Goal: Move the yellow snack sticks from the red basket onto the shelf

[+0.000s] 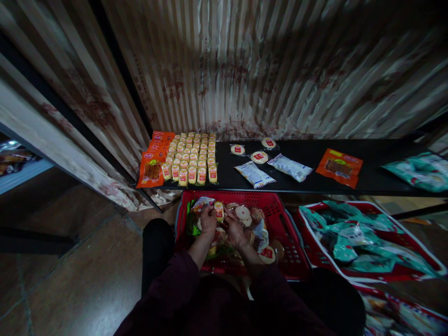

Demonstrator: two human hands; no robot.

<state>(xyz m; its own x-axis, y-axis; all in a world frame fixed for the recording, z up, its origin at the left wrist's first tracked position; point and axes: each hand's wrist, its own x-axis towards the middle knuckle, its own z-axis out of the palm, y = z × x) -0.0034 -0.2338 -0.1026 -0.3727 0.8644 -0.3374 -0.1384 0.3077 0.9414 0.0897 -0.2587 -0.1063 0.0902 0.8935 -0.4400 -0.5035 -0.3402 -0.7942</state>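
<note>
Over the red basket, both my hands come together around a small yellow wrapped snack cake. My left hand grips its left side with closed fingers. On the other side, my right hand has its fingers closed at the cake's right edge, partly hidden from above. Beneath and around them lie round flat wrapped cakes and other mixed packets. Straight ahead on the black shelf, rows of the same small yellow cakes stand close together.
Orange snack bags stand left of the rows. Further right on the shelf lie round cakes, white packets, another orange bag and a teal bag. A second basket holds several teal bags. A black post rises at left.
</note>
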